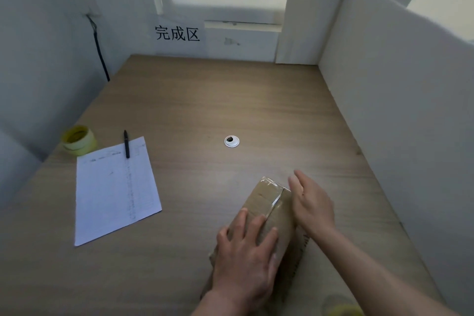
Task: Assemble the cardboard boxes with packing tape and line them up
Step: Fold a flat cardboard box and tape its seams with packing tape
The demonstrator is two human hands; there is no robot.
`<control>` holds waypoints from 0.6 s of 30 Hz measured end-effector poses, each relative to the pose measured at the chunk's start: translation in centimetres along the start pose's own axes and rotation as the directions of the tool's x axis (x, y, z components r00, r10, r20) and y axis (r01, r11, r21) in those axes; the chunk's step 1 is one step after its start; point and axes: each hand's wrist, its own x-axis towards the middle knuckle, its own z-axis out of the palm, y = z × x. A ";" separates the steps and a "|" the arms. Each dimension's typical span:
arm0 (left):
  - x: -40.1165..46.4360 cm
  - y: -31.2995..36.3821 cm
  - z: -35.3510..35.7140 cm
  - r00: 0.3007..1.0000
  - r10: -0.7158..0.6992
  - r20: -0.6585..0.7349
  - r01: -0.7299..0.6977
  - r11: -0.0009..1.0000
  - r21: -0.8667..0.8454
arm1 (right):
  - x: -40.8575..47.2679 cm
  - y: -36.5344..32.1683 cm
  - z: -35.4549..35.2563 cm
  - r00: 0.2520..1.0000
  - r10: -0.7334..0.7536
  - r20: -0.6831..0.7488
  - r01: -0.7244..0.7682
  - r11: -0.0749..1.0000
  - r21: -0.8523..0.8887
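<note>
A brown cardboard box (pixel 266 200) lies on the wooden table (pixel 205 100) near the front, right of centre, with clear tape running along its top seam. My left hand (pixel 243 251) rests flat on the box's near top, fingers spread. Against the box's right side presses my right hand (pixel 311 202), fingers straight. A yellow roll of packing tape (pixel 78 140) stands at the table's left edge, far from both hands.
A printed sheet of paper (pixel 115 190) lies on the left with a black pen (pixel 126 143) at its top. A white cable grommet (pixel 231 141) sits mid-table. White partition boards (pixel 384 79) wall the right side. A blurred yellow object (pixel 341 306) shows at the bottom right.
</note>
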 end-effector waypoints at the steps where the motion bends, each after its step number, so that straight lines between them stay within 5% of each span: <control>1: 0.1 0.1 0.0 1.000 -0.004 0.004 0.004 1.000 0.004 | 0.9 -1.0 0.1 0.993 -0.043 0.109 0.057 0.990 -0.131; 4: 0.3 0.4 0.1 1.000 -0.011 0.010 0.010 0.999 0.035 | 3.1 -2.8 0.9 0.925 0.079 0.371 0.008 0.974 -0.228; 7: 0.3 0.5 0.4 0.998 -0.044 0.048 0.042 0.998 0.053 | 4.2 -2.8 1.2 0.865 0.224 0.450 -0.153 0.970 -0.189; 9: 0.0 0.5 0.3 0.998 -0.030 0.054 0.028 0.999 0.035 | 3.8 -2.0 1.0 0.885 0.314 0.345 -0.326 0.945 -0.023; 12: 0.3 -0.4 -0.3 0.999 -0.034 0.017 0.035 0.996 -0.077 | 1.5 -0.8 1.0 0.906 0.412 0.092 -0.397 0.755 0.522; 16: 1.5 -3.0 -1.4 0.977 -0.171 0.126 0.212 0.824 -0.525 | -6.7 -0.7 2.2 0.928 0.371 0.033 -0.317 0.741 0.592; 18: 0.7 -4.7 -1.2 0.961 -0.240 0.136 0.276 0.825 -0.493 | -10.5 -1.2 3.3 0.946 0.312 0.087 -0.300 0.744 0.597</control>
